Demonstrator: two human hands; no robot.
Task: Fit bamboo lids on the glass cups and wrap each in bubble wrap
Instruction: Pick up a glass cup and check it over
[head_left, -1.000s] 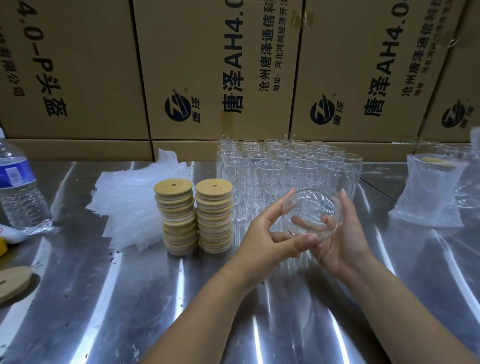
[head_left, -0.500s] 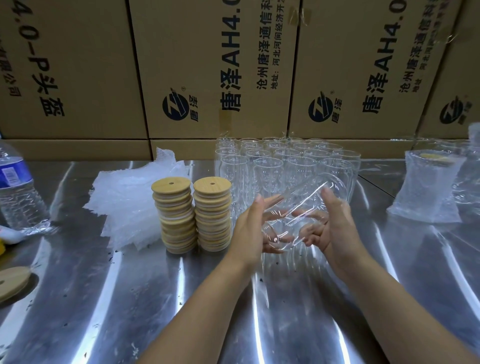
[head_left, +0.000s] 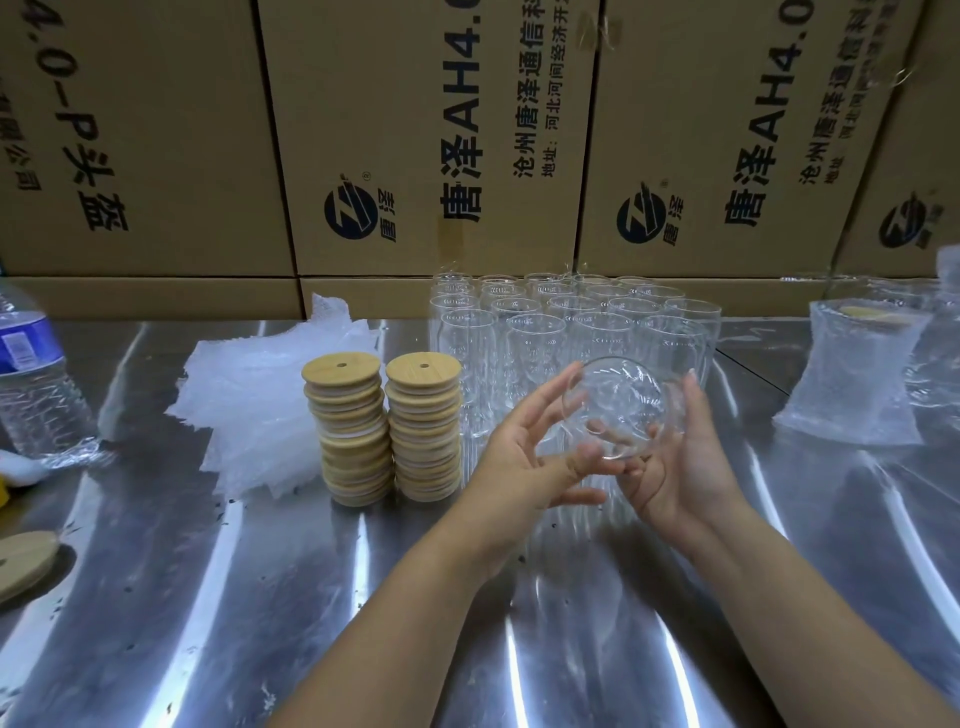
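Fingers (head_left: 550, 395) of left hand (head_left: 524, 462) lay straight against glass cup (head_left: 615, 405); right hand (head_left: 680, 467) gripped it. Lidding step: fetching a bamboo lid (head_left: 423, 368) judged next.

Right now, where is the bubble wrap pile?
In the head view, left of centre, the bubble wrap pile lies on the table, between the water bottle and the bamboo lid stacks.

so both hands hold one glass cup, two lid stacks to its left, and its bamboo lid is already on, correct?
Not quite. The head view shows the glass cup held between the left hand and right hand with its mouth open, no lid fitted yet. The two lid stacks do stand to its left.
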